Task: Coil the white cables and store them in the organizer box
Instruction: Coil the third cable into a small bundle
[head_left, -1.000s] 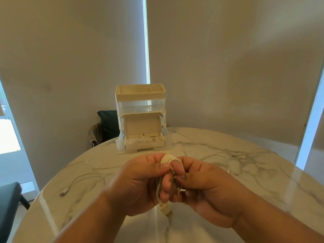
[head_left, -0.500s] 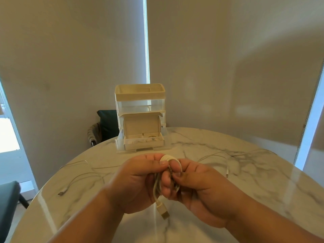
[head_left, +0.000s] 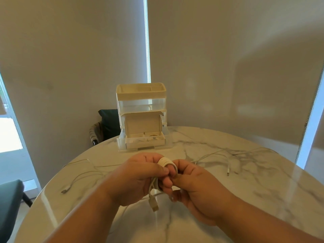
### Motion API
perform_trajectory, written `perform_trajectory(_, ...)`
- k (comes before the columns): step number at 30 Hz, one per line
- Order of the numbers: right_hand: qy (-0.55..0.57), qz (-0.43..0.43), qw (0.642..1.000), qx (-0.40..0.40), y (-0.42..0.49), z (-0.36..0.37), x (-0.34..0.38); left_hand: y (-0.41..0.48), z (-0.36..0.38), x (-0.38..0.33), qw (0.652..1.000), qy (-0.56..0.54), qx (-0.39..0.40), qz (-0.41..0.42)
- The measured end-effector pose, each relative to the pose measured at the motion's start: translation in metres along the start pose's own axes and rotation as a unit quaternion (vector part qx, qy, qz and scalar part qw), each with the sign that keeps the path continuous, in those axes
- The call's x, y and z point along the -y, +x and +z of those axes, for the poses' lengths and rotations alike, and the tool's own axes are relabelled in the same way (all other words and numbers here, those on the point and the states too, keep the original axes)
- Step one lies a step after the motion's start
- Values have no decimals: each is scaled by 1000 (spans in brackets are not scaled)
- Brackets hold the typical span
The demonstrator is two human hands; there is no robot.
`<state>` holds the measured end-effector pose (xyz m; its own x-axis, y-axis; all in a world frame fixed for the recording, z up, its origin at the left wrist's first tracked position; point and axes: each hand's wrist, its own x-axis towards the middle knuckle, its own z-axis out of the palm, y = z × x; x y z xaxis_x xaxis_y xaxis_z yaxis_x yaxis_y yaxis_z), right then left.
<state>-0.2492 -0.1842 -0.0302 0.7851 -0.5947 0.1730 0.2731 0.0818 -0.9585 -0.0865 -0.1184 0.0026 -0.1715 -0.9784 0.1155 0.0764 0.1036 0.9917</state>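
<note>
Both hands meet over the middle of the marble table (head_left: 263,199) around a coiled white cable (head_left: 164,162). My left hand (head_left: 138,179) grips the coil, thumb pressed on its top. My right hand (head_left: 194,188) pinches the coil from the other side. A USB plug (head_left: 154,206) hangs down below the hands. The cream organizer box (head_left: 141,95) stands at the table's far edge, its lowest drawer (head_left: 145,142) pulled out, with a small open box holding white cable in it. One loose white cable (head_left: 78,176) lies on the left, another (head_left: 226,155) on the right.
A dark chair with a black cushion (head_left: 108,123) stands behind the table beside the organizer. Another dark seat (head_left: 8,199) is at the lower left. Beige blinds cover the windows behind.
The hands have stayed together on the coil. The USB plug now hangs lower and freer below them, and the fingers have shifted slightly on the loops.
</note>
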Motion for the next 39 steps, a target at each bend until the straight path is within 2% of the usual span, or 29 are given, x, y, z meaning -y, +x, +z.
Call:
perform_trajectory(11,-99,-34,994,-41,5,3,-8,-3,7,-5,990,101,-93,11)
perform_trajectory(19,-159,-50,982,-94,8,3,-13,0,11,-2,980,125,-154,9)
perform_trajectory(26,-172,-26,976,-128,13,1,-24,8,10,9,982,86,-168,-2)
perform_trajectory(31,-179,-25,973,-143,17,-1,-24,9,12,13,985,49,-164,36)
perform_trajectory(35,-192,-31,972,-132,16,-3,-21,16,12,23,979,29,-195,56)
perform_trajectory(39,-204,-15,970,-128,13,-10,-15,18,10,23,982,17,-186,19)
